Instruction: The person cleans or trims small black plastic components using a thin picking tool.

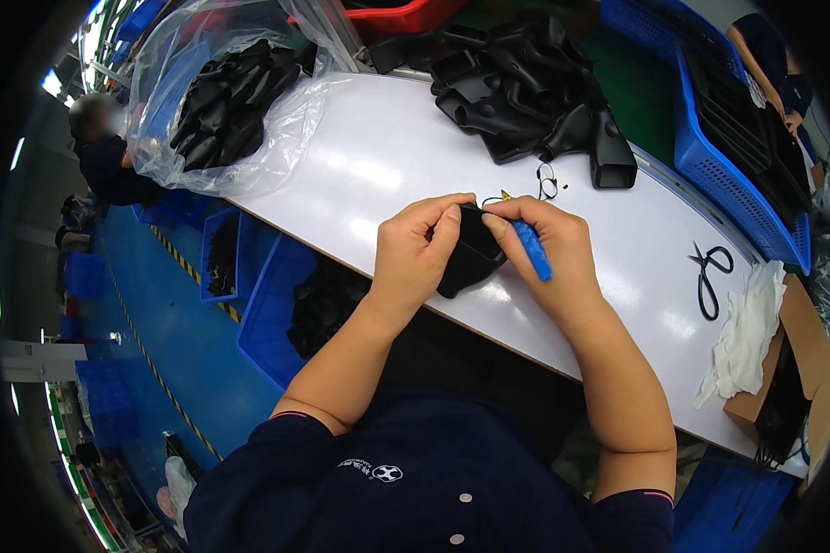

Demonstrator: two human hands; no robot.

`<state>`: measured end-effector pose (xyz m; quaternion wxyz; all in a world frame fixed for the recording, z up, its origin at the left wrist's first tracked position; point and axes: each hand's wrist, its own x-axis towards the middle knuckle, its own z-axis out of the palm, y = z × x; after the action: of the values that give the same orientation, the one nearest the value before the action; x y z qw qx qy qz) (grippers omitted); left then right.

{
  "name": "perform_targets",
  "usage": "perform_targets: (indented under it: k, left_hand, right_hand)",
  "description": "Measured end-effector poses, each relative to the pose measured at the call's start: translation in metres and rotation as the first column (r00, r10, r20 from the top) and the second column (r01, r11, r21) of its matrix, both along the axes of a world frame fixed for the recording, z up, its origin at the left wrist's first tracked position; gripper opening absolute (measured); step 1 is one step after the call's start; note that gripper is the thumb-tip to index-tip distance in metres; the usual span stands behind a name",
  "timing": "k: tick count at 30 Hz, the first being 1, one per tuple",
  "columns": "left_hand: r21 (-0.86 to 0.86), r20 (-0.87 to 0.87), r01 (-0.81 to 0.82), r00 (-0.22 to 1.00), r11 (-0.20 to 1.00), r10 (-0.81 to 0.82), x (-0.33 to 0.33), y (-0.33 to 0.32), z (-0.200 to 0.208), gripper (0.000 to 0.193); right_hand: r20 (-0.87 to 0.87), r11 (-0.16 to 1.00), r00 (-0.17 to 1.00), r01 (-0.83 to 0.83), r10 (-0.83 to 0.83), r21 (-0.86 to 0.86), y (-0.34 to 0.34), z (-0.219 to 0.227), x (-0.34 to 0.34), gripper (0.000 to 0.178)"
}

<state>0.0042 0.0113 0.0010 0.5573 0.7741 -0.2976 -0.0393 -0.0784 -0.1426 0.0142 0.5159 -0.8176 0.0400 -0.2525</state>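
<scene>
In navy shirt, grips black hollow part with left hand, holds blue-handled tool in right hand.

1. Black part: dark, hollow-looking plastic, held at a slant above the near edge of the white table; the left hand grips it, and its upper end is partly covered by fingers.
2. Blue handle: short, solid blue, in the right hand, its lower end slanting towards the wrist.
</scene>
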Motion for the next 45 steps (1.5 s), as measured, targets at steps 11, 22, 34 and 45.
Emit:
perform_targets:
  k: [11,22,34,45]
  left_hand:
    - [-0.242,-0.374,0.199,0.884,0.95,-0.28,-0.004,0.004,-0.001,0.038]
    - [-0.44,-0.612,0.101,0.693,0.892,-0.381,0.006,-0.001,-0.006,0.04]
    - [-0.756,0.199,0.298,0.953,0.583,-0.229,0.014,-0.152,0.138,0.054]
    - [-0.063,0.172,0.466,0.876,0.883,-0.45,0.055,-0.188,0.15,0.058]
  right_hand:
    - [-0.148,0.963,0.987,-0.013,0.056,0.271,-0.008,-0.004,-0.003,0.017]
    - [-0.177,0.871,0.984,0.06,0.031,0.488,-0.02,0.004,0.0,0.022]
    - [0.037,0.972,0.987,0.149,-0.159,0.182,-0.039,-0.008,0.0,0.015]
    - [-0.04,0.968,0.979,0.202,-0.198,0.149,-0.044,-0.01,-0.001,0.016]
